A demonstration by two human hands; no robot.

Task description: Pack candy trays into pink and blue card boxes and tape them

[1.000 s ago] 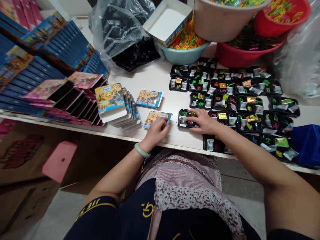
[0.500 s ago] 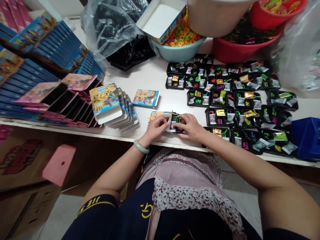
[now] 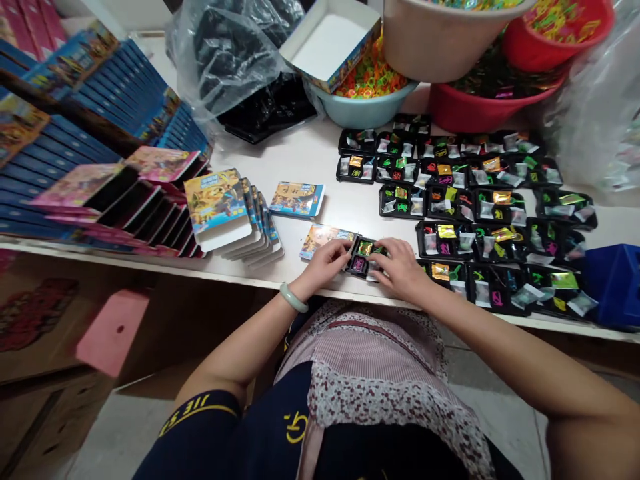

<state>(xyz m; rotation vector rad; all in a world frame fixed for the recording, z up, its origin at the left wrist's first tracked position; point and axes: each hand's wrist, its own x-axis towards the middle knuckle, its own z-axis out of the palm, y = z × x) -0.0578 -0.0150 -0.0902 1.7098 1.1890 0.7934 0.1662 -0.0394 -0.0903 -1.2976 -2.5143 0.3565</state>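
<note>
A small printed cardboard box (image 3: 323,240) lies flat near the table's front edge. Its right end meets a black plastic tray (image 3: 359,265) holding a gold packet, a magenta piece and other small toys and sachets. My left hand (image 3: 327,265) is closed, its fingertips pinching at the box's right end beside the tray. Around the tray's right side curl the fingers of my right hand (image 3: 404,268), hiding part of its contents. Whether the tray's left edge is inside the box, I cannot tell.
To the right stand rows of filled black trays (image 3: 450,240) and a blue bin (image 3: 613,280). Leaning printed boxes (image 3: 220,203), another box (image 3: 297,199) and pink boxes (image 3: 160,163) are leftward. Behind are a light-blue basin (image 3: 365,110), a red basin (image 3: 465,113) and plastic bags (image 3: 235,60).
The white flap that stood up at my left fingertips no longer shows upright. More of the tray's left part is visible, with a gold packet and magenta piece there. The view has shifted slightly.
</note>
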